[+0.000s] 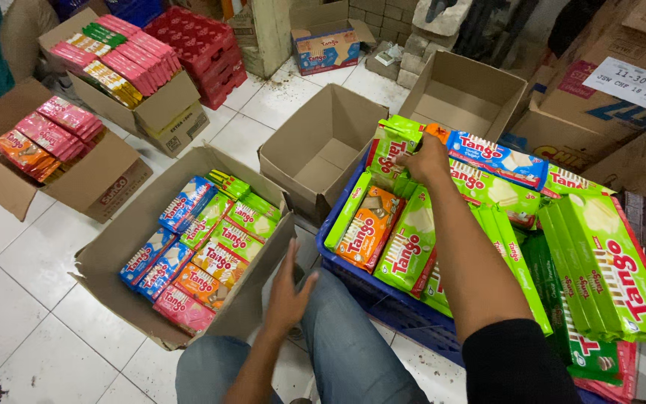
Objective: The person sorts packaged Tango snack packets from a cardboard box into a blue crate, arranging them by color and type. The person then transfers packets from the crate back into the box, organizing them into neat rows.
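My right hand (426,159) reaches into a blue plastic crate (383,303) heaped with green, orange and blue wafer packs, its fingers closed around a green pack (390,146) at the far side of the pile. My left hand (287,293) hangs open, fingers spread, beside the right wall of a cardboard box (117,243) on the floor. That box holds rows of blue, green, orange and pink wafer packs (202,247). My knee in blue jeans (345,337) lies between box and crate.
An empty cardboard box (321,150) stands behind the crate, another empty one (463,93) further back. Two open boxes of pink and orange packs (46,138) sit at the left on the white tiles. Red crates (200,41) and stacked cartons (622,82) line the back.
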